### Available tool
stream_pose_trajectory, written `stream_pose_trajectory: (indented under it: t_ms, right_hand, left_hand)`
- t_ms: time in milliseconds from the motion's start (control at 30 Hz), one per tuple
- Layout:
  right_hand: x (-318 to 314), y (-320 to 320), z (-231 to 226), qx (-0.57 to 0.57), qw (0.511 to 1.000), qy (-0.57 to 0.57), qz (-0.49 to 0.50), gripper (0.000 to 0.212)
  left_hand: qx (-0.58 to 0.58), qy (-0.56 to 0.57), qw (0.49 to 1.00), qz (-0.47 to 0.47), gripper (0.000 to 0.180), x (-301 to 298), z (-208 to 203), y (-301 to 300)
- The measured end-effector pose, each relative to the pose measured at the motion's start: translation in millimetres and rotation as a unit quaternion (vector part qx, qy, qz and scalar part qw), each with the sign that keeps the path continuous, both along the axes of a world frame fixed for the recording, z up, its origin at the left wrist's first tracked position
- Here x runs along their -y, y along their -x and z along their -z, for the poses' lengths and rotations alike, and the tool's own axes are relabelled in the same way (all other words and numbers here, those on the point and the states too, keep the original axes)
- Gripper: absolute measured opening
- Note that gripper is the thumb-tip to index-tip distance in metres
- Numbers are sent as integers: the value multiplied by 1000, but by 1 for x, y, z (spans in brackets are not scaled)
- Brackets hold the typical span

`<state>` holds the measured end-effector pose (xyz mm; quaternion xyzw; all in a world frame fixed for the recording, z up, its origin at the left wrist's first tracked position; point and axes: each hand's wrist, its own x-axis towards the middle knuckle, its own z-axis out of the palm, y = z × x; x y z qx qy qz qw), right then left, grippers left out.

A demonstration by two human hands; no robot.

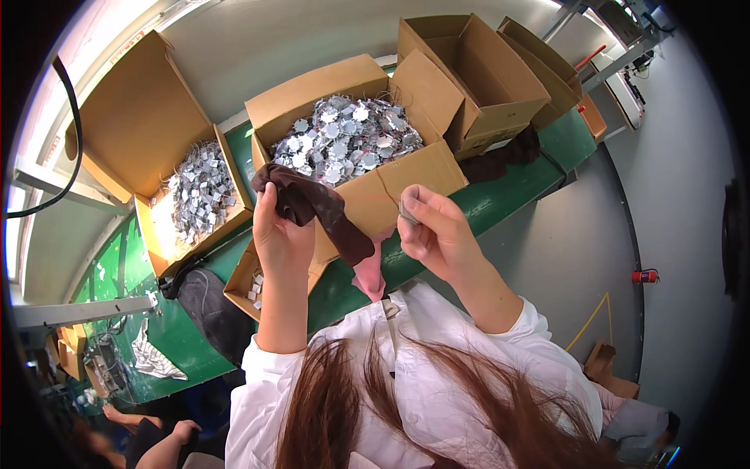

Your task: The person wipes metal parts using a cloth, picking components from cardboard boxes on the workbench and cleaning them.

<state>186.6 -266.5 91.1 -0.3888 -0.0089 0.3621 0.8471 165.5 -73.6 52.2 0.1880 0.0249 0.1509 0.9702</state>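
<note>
My left hand (283, 234) is closed round the top of a dark brown, sock-like piece of cloth (337, 227). The cloth hangs slantwise to the right, and a pink piece of fabric (370, 273) shows below its lower end. My right hand (433, 230) pinches a small grey square tag (406, 211) between thumb and fingers, with a thin string running up from it. Just beyond both hands stands an open cardboard box (406, 184) heaped with silvery scallop-edged tags (344, 137) on strings.
Another open box (148, 242) at the left holds small square tags (203, 191). A small carton (242, 273) and a black bag (207, 309) sit near my left forearm. Large cartons (476, 62) stand back right on the green table (508, 207). Another person's hands (183, 430) show lower left.
</note>
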Motion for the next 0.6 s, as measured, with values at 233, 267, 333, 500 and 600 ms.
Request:
stream_pose_trajectory:
  t_ms: [233,267,333,500,600]
  right_hand:
    - [-19,1,-8,115,991,62,34,18]
    - [-22,1,-7,140,987,76,32,18]
    - [-22,1,-5,161,982,94,35,18]
    - [-26,4,-8,233,954,180,57,14]
    - [-31,10,-6,253,946,183,82,13]
  left_hand:
    - [-7,-105,993,52,26,38,7,11]
    - [-4,-110,990,83,27,40,3,12]
    - [3,-104,987,119,30,42,0,11]
    - [25,-141,982,123,21,35,3,15]
    - [8,-200,977,77,20,38,-1,14]
